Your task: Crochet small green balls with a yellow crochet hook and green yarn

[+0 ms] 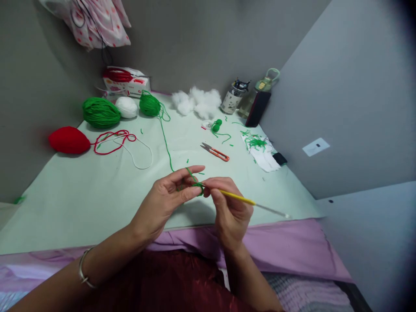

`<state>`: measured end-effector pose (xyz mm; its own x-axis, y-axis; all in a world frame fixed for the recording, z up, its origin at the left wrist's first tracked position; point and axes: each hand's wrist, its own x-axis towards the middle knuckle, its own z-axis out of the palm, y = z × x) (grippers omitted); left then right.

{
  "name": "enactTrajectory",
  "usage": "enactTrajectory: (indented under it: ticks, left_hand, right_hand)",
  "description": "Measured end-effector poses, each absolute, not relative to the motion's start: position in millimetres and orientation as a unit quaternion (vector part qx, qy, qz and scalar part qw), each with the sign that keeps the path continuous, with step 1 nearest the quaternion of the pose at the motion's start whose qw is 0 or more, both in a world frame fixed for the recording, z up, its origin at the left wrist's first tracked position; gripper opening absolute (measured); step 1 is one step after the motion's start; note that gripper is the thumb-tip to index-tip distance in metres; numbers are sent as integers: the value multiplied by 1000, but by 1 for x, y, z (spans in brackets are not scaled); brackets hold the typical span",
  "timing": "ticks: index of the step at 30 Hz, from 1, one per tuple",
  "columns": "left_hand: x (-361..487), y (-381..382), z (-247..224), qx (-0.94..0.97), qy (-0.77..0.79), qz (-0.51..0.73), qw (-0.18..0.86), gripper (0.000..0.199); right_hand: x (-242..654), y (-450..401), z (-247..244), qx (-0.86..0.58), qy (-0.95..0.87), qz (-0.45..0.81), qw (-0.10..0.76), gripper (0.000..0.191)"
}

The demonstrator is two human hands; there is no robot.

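Note:
Between thumb and fingers, my left hand [167, 193] pinches a small green crochet piece [199, 188], with green yarn running over its raised index finger. My right hand [232, 208] grips a crochet hook [238, 197] with a yellow handle, its tip at the green piece and its metal back end pointing right. The working strand leads back across the table to a small green yarn ball [150, 104]. Just beyond my hands lie orange-handled thread snips [215, 151]. The hook's very tip is hidden by the fingers and yarn.
Left on the table [81, 208] are a red yarn ball [69, 140], a large green one [101, 112] and a white one [126, 107]. White stuffing [196, 102], a pen holder [232, 99], a bottle [249, 104] and a dark phone [258, 108] stand along the back. Green scraps [255, 142] lie right.

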<state>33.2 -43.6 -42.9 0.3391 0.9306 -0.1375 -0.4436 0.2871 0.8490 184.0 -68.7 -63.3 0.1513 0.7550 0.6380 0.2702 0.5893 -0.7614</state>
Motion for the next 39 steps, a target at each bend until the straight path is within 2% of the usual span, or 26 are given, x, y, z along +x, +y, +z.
enactTrajectory:
  ticks: [3,5,9,11,16,21,25,30,36,39]
  left_hand:
    - [34,-41,-45,307,316,456,774,44]
    - [33,-38,-46,267,300,423,812,42]
    - [28,-33,-48,269,305,438,801,31]
    - [29,-34,-48,310,314,454,774,34]
    - [31,-39,-49,356,336,457,743,43]
    - [28,-38,-46,361,350,453,736,32]
    - [26,-39,-45,381,347,447,731,29]
    - [22,-39,-48,431,361,453,691,30]
    - [20,-39,-47,533,419,465,570,35]
    - [23,-42,-43,539,427,483,542,37]
  right_hand:
    - [186,-71,-68,-417,-687,62,592,33]
    - [188,-69,-67,-413,-684,49,599,33]
    - [191,-64,-59,-403,-570,230,679,23]
    - [190,-62,-57,-389,-551,296,676,19]
    - [188,-61,-62,-407,-531,354,654,14]
    - [190,-58,-63,-364,-447,453,680,15]
    - [191,-57,-60,-342,-440,472,683,19]
    - [192,-65,-58,-374,-515,376,673,19]
    - [189,-72,-57,-377,-683,126,613,24]
    - [187,-72,-60,-379,-730,17,568,25]
